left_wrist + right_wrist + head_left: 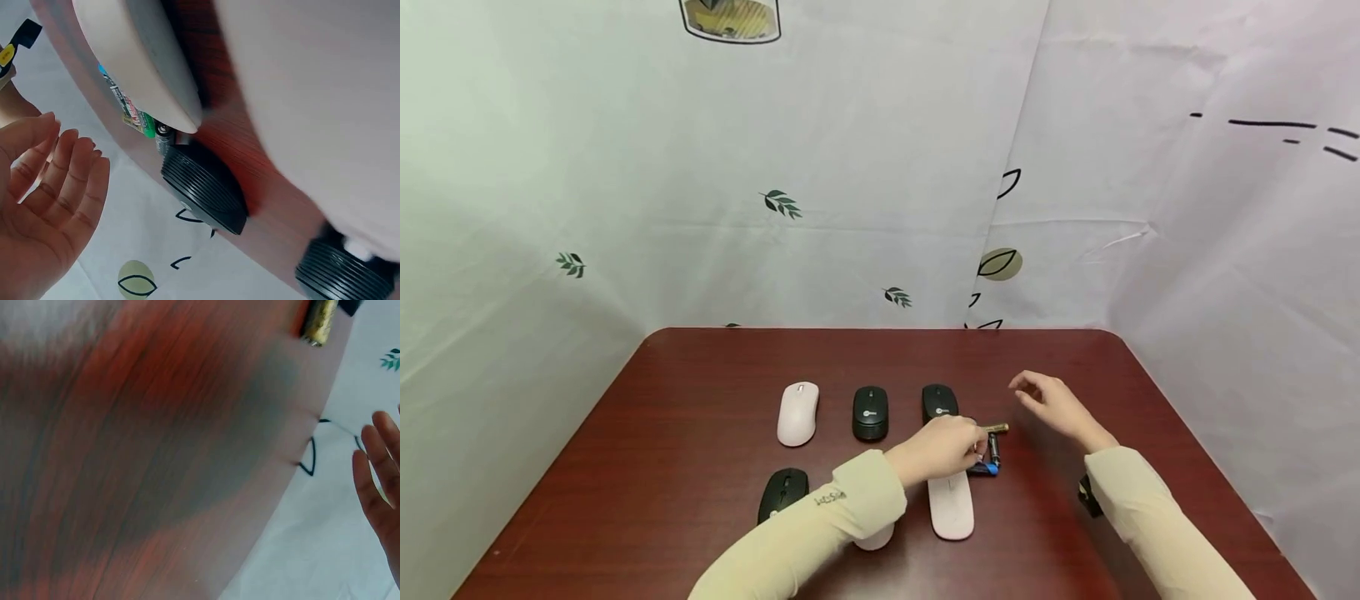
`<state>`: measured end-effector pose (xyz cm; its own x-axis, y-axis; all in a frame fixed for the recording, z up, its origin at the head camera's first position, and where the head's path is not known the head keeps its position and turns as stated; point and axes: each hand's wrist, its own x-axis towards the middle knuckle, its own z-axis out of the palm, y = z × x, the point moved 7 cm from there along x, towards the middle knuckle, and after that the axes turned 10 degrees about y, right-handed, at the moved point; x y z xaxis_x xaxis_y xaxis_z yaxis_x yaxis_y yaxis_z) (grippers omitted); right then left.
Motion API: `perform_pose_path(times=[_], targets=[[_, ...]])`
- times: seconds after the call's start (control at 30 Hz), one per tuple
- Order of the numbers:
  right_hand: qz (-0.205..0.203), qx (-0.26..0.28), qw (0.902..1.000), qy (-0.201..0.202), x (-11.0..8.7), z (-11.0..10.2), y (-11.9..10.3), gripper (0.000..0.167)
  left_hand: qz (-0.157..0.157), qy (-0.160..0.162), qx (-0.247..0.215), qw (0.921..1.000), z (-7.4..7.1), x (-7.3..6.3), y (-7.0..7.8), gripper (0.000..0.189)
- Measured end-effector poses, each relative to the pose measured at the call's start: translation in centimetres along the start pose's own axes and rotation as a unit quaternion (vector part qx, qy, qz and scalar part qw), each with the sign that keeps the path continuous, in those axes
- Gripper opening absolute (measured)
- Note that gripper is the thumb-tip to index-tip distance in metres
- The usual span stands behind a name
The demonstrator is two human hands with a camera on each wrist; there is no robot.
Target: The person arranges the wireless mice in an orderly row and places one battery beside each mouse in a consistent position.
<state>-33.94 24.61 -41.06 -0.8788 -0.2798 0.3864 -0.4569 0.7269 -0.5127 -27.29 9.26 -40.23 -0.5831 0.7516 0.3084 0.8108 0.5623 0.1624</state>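
Note:
My left hand (942,448) reaches across the table, its fingers beside several loose batteries and over the far end of a white mouse (952,508). In the left wrist view that hand (53,197) has loosely bent fingers, and nothing shows in them. Among the batteries are a gold one (997,428), a dark one (995,450) and a blue one (984,470); a green battery (146,123) shows in the left wrist view. Right of them, my right hand (1054,407) is raised over the table with relaxed fingers and holds nothing.
Toward the back stand a white mouse (797,414) and two black mice, one in the middle (870,413) and one farther right (938,400). Another black mouse (784,490) and a white mouse (876,539) are partly hidden by my left sleeve. Pale printed cloth (850,167) hangs around the table (685,400).

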Motion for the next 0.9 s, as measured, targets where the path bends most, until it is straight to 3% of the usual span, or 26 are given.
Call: perform_pose_path(times=[0.27, 0.5, 0.63, 0.73, 0.9], targets=[[0.011, -0.040, 0.9991, 0.003, 0.9, -0.3, 1.5, 0.013, -0.017, -0.037, 0.005, 0.9992, -0.1, 0.9, 0.2, 0.007], [0.004, -0.077, 0.9970, 0.012, 1.7, -0.7, 2.0, 0.014, -0.004, -0.072, 0.061, 0.9955, 1.0, 1.9, 0.9, 0.019], [0.008, -0.100, 0.9947, 0.021, 1.9, -0.9, 2.9, 0.016, -0.023, -0.108, 0.097, 0.9892, 2.5, 2.6, 1.0, 0.019], [0.023, -0.100, 0.9943, 0.027, 1.6, -0.9, 3.8, 0.016, -0.042, -0.142, 0.123, 0.9813, 3.5, 2.9, 1.1, 0.014], [0.016, -0.102, 0.9940, 0.038, 1.0, -1.1, 4.4, 0.014, -0.064, -0.192, 0.142, 0.9689, 4.6, 3.0, 1.8, 0.019]])
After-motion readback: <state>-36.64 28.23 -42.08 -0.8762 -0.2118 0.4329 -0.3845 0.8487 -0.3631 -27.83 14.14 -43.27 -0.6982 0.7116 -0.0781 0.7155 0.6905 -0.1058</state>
